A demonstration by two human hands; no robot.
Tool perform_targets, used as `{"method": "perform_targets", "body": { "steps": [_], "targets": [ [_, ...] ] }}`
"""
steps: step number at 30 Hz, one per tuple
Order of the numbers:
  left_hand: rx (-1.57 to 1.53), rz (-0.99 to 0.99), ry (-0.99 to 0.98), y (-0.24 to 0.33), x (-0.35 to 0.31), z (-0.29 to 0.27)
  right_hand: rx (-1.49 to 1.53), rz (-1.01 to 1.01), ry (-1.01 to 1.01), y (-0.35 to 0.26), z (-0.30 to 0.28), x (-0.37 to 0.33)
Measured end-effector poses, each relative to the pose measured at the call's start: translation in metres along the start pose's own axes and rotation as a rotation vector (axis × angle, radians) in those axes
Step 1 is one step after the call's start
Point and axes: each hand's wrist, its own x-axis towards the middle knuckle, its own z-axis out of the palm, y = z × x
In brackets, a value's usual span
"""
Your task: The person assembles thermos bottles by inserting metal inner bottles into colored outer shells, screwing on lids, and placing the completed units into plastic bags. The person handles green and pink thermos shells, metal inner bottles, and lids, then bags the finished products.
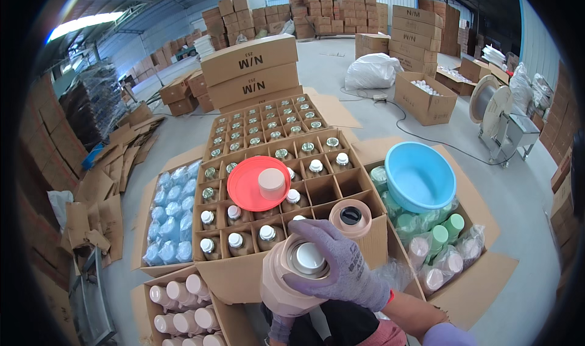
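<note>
A pink thermos jug body (280, 283) with a white inner stopper (309, 257) is held close in front of me, tilted. My right hand (341, 267), in a grey glove, is closed around its upper end with the fingers curved about the stopper. Below the jug, my gloved left hand (280, 329) grips its lower part; most of its fingers are hidden. Just beyond, a pink round part (359, 210) with a black centre rests on the divided carton (234, 273). A red basin (244, 198) on the carton holds a pink cup-shaped lid (271, 181).
White-capped bottles (268, 233) fill many carton cells. A blue basin (420, 176) sits on a right-hand box of green and pink jugs (437, 242). Blue wrapped items (173, 209) and pink jugs (180, 292) fill boxes at left. Stacked cartons (250, 69) stand behind.
</note>
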Motion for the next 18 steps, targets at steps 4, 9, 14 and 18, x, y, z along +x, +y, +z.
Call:
{"method": "perform_targets", "body": {
  "steps": [4,9,14,18],
  "targets": [
    [-0.073,-0.01,0.043,-0.014,0.026,0.009,-0.098,-0.031,0.008,0.012,0.031,0.015],
    [-0.126,-0.081,0.144,-0.021,0.025,0.001,-0.036,-0.07,-0.143,0.021,0.035,0.032],
    [-0.158,-0.125,0.22,-0.023,0.019,0.014,-0.025,-0.156,-0.246,0.024,0.03,0.026],
    [-0.182,-0.147,0.261,-0.026,0.01,0.024,0.127,-0.202,-0.384,0.028,0.019,0.024]
  ]
}}
